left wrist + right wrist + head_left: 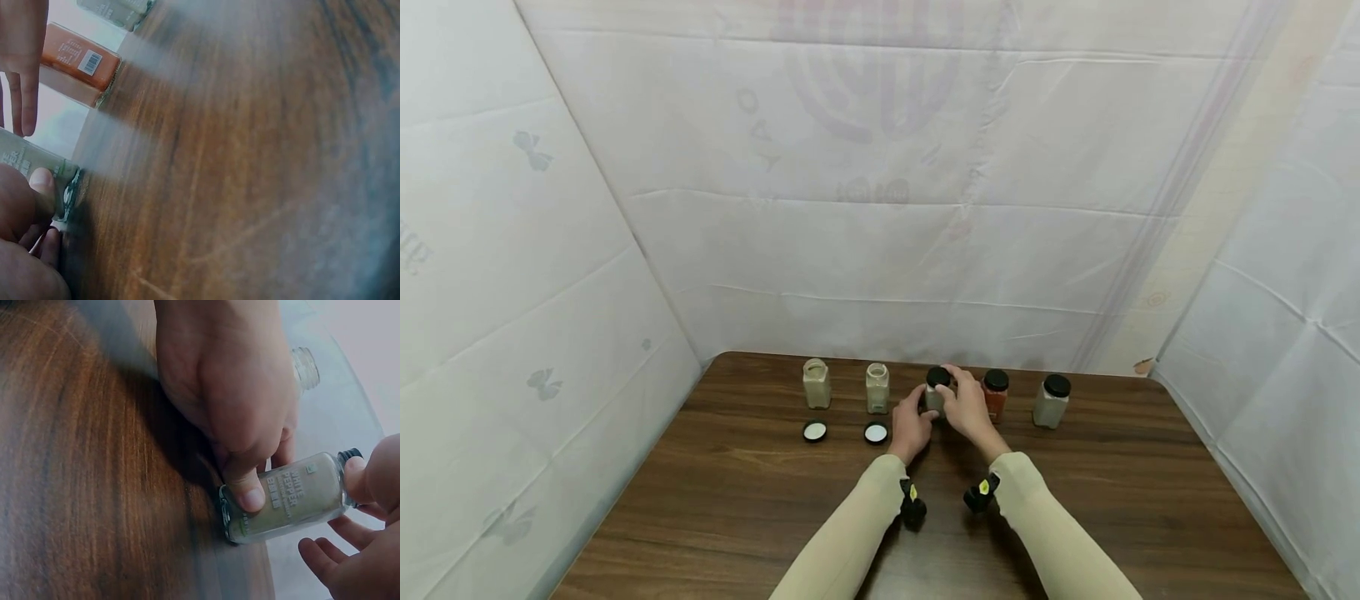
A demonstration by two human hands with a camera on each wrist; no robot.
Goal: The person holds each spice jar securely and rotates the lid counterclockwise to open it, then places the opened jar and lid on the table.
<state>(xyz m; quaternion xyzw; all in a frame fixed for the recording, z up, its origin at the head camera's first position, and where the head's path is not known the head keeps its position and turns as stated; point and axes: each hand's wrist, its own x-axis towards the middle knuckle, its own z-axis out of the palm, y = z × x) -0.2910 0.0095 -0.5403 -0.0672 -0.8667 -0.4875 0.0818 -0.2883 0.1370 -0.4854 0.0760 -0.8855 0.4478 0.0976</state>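
A small glass jar of white pepper (934, 402) stands in the middle of a row on the brown table (737, 500). My left hand (917, 412) grips its body, with the thumb (250, 494) pressed on the label. My right hand (955, 392) curls over its black cap (937, 377); the thumb (356, 475) touches the cap's edge. The right wrist view shows the jar (300, 494) close up between both hands. In the left wrist view my left thumb (44, 181) lies on the jar (31, 164), with right-hand fingers (22, 69) above it.
Left of the held jar stand two uncapped jars (817, 383) (877, 387), each with a lid (815, 431) (876, 432) lying in front. To the right stand a capped orange jar (996, 398) and a capped grey jar (1051, 402). White sheeting walls in the table.
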